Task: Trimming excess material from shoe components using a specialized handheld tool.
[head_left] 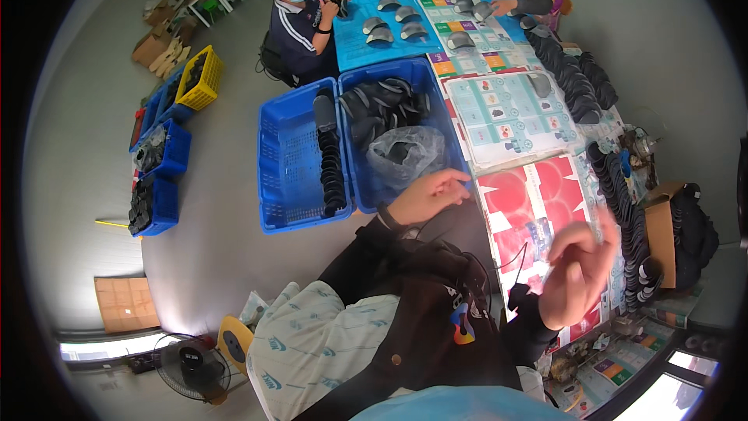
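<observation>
My left hand (430, 196) hovers between the blue crate and the table edge, fingers loosely stretched and holding nothing I can see. Over the red-and-white printed sheet (555, 187) on the table, my right hand (578, 269) is raised with its fingers loosely bent and apart. A small clear-and-blue item (538, 231) lies on that sheet beside the right hand. The nearer blue crate (454, 134) contains dark curved shell pieces (382, 101) and a clear plastic bag (407, 154). Next to it, another blue crate (292, 218) has a row of nested dark pieces along one side.
Nested rows of dark curved pieces (565, 70) line the table's right side. Grey shells (409, 30) sit on the blue tabletop (366, 0), where two people work. A cardboard box (662, 238) stands far right. Several crates (160, 206) and a fan (191, 366) are at left.
</observation>
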`<state>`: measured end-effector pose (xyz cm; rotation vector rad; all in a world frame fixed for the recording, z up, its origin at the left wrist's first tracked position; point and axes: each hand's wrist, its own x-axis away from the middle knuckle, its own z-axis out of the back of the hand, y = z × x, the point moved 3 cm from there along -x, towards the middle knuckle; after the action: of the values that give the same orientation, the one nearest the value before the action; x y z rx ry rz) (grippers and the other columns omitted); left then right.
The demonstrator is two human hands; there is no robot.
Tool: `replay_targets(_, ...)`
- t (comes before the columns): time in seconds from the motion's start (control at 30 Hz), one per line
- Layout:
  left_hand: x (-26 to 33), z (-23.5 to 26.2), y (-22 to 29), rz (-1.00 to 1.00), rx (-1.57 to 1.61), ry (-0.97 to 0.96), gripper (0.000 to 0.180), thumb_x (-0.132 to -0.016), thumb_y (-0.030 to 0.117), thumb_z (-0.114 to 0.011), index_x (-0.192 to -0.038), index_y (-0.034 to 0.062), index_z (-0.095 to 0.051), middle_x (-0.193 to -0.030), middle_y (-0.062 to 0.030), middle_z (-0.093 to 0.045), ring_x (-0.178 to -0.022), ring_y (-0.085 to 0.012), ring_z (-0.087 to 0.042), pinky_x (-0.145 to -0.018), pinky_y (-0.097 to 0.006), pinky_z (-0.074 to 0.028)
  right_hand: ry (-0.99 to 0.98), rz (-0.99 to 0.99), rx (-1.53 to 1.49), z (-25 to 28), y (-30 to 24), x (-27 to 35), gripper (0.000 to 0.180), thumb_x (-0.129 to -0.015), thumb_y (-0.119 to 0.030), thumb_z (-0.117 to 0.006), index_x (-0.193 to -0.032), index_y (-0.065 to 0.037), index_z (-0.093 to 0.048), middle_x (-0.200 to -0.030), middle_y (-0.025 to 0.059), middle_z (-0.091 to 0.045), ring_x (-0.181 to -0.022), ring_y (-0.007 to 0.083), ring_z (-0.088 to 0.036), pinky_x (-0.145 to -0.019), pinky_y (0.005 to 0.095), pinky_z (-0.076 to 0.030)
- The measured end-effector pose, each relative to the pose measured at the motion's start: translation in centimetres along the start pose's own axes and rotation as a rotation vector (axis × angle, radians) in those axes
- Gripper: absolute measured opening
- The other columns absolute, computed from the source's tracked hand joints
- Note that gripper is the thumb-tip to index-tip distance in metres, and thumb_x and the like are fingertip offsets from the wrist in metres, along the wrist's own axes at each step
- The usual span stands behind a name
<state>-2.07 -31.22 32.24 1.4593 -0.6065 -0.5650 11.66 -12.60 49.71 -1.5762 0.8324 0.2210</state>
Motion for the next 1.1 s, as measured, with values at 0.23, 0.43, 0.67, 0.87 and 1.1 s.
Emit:
replay_targets(0.23,-2.3,-12.1,0.9,-0.549,-0.206,0.697,0.070,-0.096,0.053,-0.049,-0.135,-0.0050,-0.046,-0.100,-0.0185,-0.070,-0.082,-0.0260,-0.071,-0.070,-0.035,-0.058,-0.862,-0.592,-0.749,-9.0,3.9,0.1,0.075,-0.095,-0.063,-0.050,-0.131,0.003,-0.047,-0.130,0.0172,-0.052,-0.118,0.0230,-0.052,-0.092,0.0330,-0.046)
replay_targets(0.43,-1.8,-5.9,2.4,-0.474,-0.588,-0.218,0.059,-0.085,0.019,-0.072,-0.137,0.0029,-0.051,-0.128,-0.0195,-0.060,-0.117,-0.0363,-0.057,-0.101,-0.046,-0.045,-0.481,-0.228,-0.235,-2.8,3.3,-2.8,0.077,-0.088,-0.069,-0.056,-0.113,0.003,-0.058,-0.107,0.0132,-0.060,-0.094,0.0252,-0.060,-0.078,0.0351,-0.048)
replay_targets(0.67,-1.2,-5.1,-0.1,-0.247,-0.637,-0.243,0.058,-0.093,0.030,-0.067,-0.140,0.0010,-0.051,-0.126,-0.0212,-0.061,-0.114,-0.0385,-0.059,-0.099,-0.043,-0.046,-0.725,0.173,-0.117,-3.3,-0.4,-2.5,0.091,-0.089,-0.084,-0.025,-0.064,-0.004,-0.062,-0.059,0.0029,-0.057,-0.047,0.0175,-0.052,-0.043,0.0291,-0.034)
replay_targets(0.87,-1.3,-3.2,5.1,-0.087,-0.273,-0.202,0.052,-0.100,0.028,-0.058,-0.142,-0.0012,-0.046,-0.125,-0.0161,-0.063,-0.114,-0.0226,-0.063,-0.097,-0.038,-0.050,0.408,0.208,0.328,6.7,-1.3,-2.5,0.066,-0.104,-0.046,-0.035,-0.136,0.012,-0.042,-0.069,0.0072,-0.057,-0.061,0.0164,-0.051,-0.070,0.0254,-0.040)
replay_targets(1.1,-0.4,0.7,1.2,0.129,0.836,-0.419,0.080,-0.101,0.069,-0.027,-0.118,-0.0031,-0.058,-0.073,-0.0135,-0.066,-0.064,-0.0209,-0.064,-0.099,-0.048,-0.050,-0.653,-0.752,-0.685,3.3,8.2,-1.8,0.105,-0.098,-0.071,-0.003,-0.072,0.008,-0.066,-0.048,0.0082,-0.049,-0.038,0.0190,-0.047,-0.104,0.0540,-0.044)
